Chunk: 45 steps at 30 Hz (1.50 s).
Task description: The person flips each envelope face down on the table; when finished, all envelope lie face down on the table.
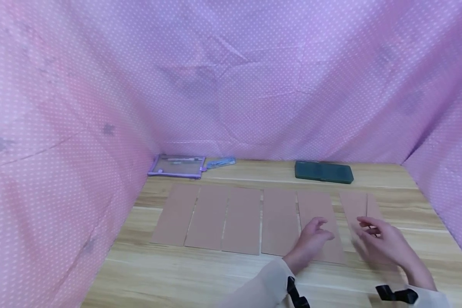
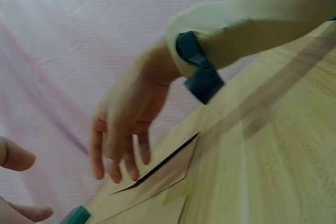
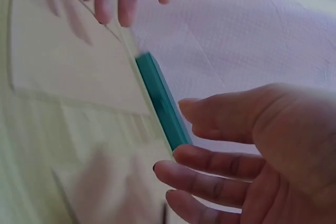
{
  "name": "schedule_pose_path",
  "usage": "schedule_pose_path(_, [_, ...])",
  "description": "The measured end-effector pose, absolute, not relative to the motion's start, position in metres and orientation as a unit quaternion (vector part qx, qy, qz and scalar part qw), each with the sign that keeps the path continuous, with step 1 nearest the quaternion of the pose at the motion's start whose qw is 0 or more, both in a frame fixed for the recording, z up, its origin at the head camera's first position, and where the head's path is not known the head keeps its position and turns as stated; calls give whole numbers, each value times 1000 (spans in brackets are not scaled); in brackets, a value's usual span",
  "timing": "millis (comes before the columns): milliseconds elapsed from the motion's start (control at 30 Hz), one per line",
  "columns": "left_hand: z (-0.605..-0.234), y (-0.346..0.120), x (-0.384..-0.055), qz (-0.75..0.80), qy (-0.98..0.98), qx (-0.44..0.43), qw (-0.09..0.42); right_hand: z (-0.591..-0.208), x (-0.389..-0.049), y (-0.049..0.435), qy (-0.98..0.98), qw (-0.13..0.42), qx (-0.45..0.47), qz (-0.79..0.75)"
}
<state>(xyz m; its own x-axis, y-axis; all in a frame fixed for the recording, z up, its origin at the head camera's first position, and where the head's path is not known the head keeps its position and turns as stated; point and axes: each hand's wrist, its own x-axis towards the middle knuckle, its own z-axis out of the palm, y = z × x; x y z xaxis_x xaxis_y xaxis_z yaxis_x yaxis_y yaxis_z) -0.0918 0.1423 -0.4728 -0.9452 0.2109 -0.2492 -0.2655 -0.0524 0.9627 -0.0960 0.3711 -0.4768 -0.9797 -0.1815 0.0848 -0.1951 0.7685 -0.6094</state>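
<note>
Brown paper rectangles [image 1: 206,220] lie side by side in a row on the wooden table. My left hand [image 1: 312,241] hovers low over the rightmost sheet of that row [image 1: 317,205], fingers loosely bent and holding nothing. Farther right, my right hand [image 1: 389,244] is above another brown piece [image 1: 352,205], which has a lengthwise line where an edge or fold stands slightly up. In the left wrist view, the right hand's fingers [image 2: 113,171] hang down near that raised dark edge. The right wrist view shows a gap between its thumb and fingers; whether the fingertips touch the paper is unclear.
A dark green flat case [image 1: 323,172] lies at the back right of the table. At the back left are a purple-edged clear zip pouch [image 1: 177,167] with pens inside and a light blue object [image 1: 221,163], perhaps a cutter. Pink dotted cloth [image 1: 231,85] encloses the table.
</note>
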Motion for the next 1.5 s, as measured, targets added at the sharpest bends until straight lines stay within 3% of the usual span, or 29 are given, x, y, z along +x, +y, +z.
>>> schedule_pose_path(500, [-480, 186, -93, 742, 641, -3, 195, -479, -103, 428, -937, 54, 107, 328])
schedule_pose_path(933, [-485, 201, -98, 764, 611, 14, 210, -497, -105, 453, -926, 17, 146, 346])
schedule_pose_path(1300, [-486, 201, -98, 753, 620, 5, 221, -520, -104, 452, -924, 36, 165, 342])
schedule_pose_path(1500, [-488, 204, -100, 756, 612, 3, 232, -525, -104, 456, -921, 17, 163, 353])
